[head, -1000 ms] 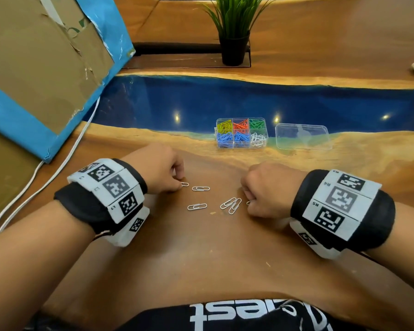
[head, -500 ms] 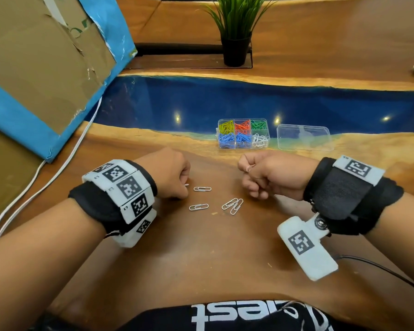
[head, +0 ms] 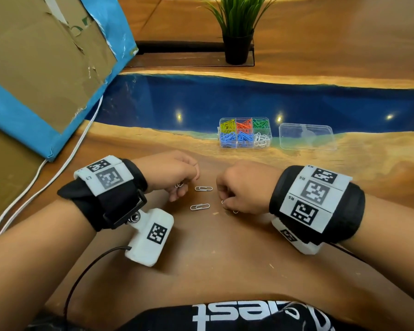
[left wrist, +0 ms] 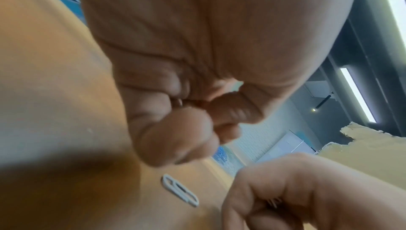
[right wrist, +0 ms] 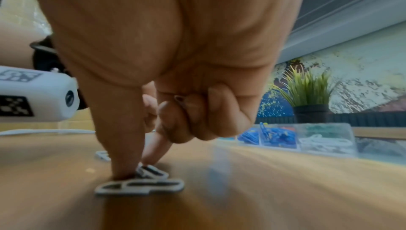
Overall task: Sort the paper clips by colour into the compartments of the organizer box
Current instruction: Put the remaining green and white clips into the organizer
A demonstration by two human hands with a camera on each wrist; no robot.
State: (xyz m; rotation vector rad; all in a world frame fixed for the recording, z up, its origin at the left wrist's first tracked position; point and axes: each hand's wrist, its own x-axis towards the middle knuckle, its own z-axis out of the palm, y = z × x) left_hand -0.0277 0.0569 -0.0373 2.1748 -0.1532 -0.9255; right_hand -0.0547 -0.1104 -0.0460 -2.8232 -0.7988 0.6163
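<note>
The clear organizer box [head: 270,133] stands open past my hands, with yellow, red, green, blue and white clips in separate compartments. Two white paper clips [head: 203,188] [head: 200,207] lie loose on the wood between my hands. My left hand [head: 179,187] is curled and pinches a white clip [left wrist: 179,102] just above the table. My right hand [head: 225,204] has thumb and forefinger pressed down on two more white clips [right wrist: 140,186] [right wrist: 151,171], while its other fingers are curled, with something small and dark tucked in them.
The box's clear lid [head: 307,136] lies right of the box. A potted plant [head: 237,32] stands at the back. A blue-edged cardboard board [head: 46,68] leans at the left, with white cables [head: 58,173] running beside it.
My right hand, raised and turned with a clip half a second ago, has come down onto the two clips. My left hand has rolled outward and lifted a clip off the table.
</note>
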